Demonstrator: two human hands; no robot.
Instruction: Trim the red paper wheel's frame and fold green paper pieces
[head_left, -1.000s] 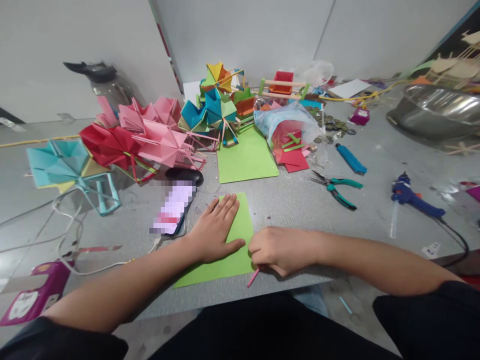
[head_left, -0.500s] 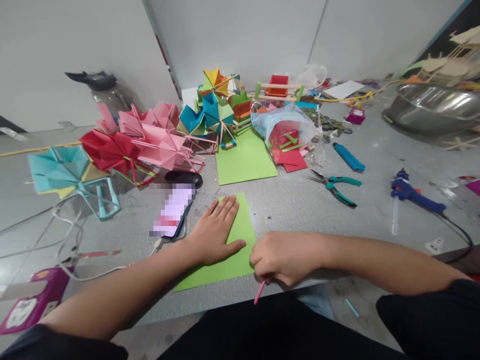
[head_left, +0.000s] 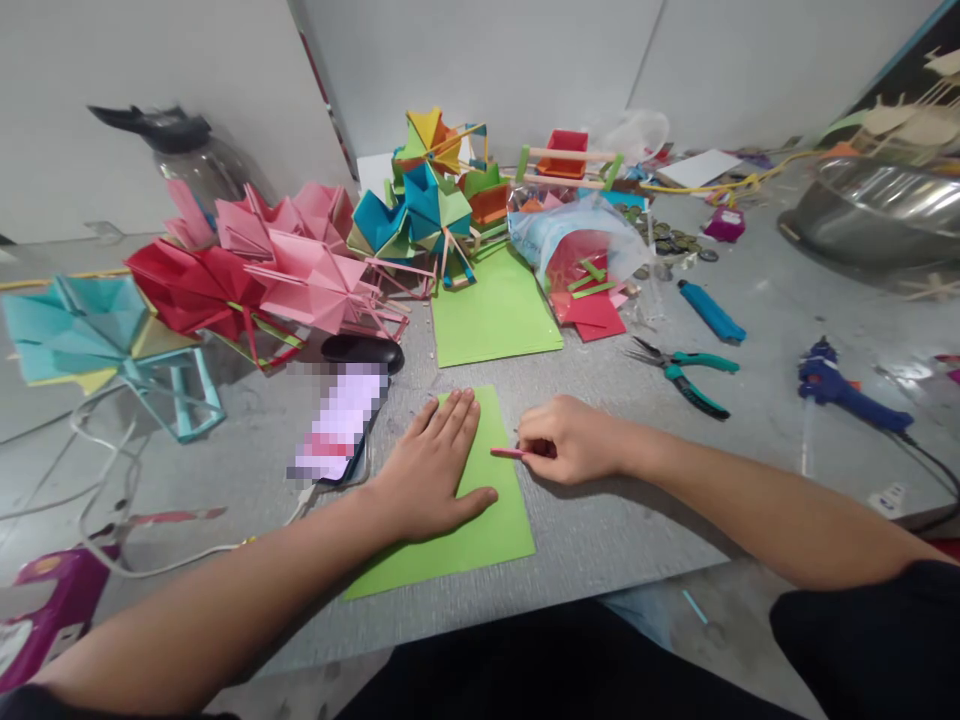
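Head view: the left hand (head_left: 429,480) is resting flat, fingers extended and thumb spread, on the flat light-green paper sheet (head_left: 487,535) lying on the grey table (head_left: 607,530). The right hand (head_left: 574,440), nearer the sheet's right edge, is pinching a thin pink stick (head_left: 505,453) of unclear material; the sheet is lying left of these fingertips, and the stick is pointing left over it, long axis running crosswise to that edge

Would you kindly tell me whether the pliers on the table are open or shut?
Open: the pliers lie with their teal handles spread apart.
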